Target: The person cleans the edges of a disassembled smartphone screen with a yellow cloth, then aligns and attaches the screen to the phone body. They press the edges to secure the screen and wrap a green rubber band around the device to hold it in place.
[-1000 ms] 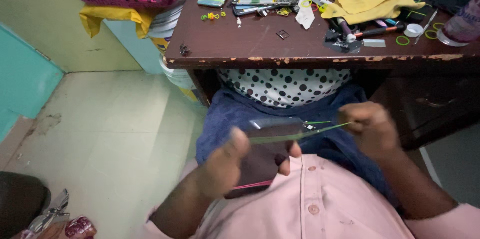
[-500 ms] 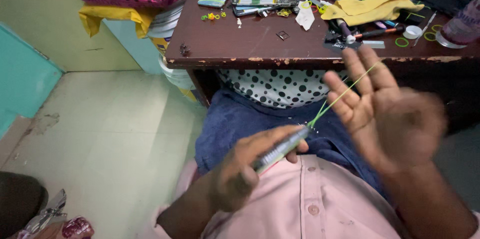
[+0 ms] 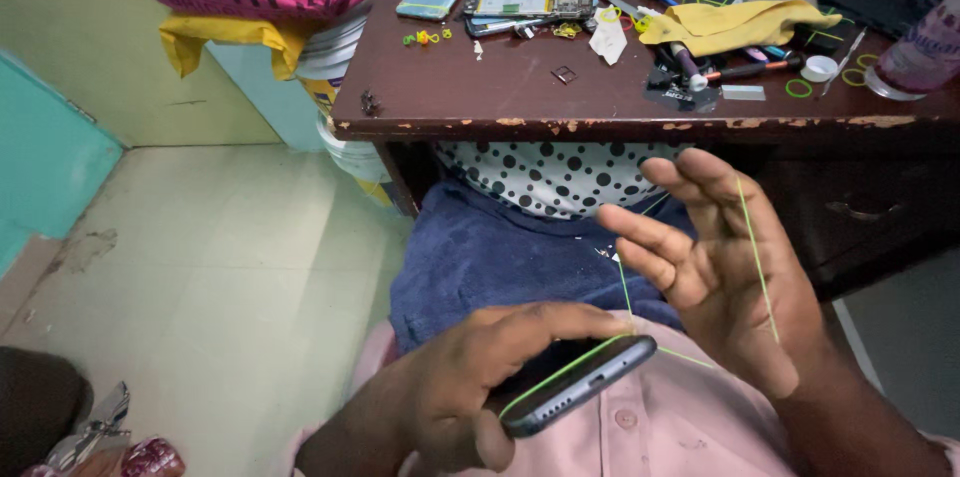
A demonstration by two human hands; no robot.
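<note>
Smartphone, dark slim slab, gripped edge-on in left hand, screen hidden. Thin green rubber band stretched across splayed right hand fingers, looped round phone.

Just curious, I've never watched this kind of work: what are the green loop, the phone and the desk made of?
Green loop: likely rubber, matte; it stretches thin and taut over the right hand. Phone in the left hand: edge looks like smooth dark plastic or metal. Desk: probably painted wood, with chips along its front edge.
</note>
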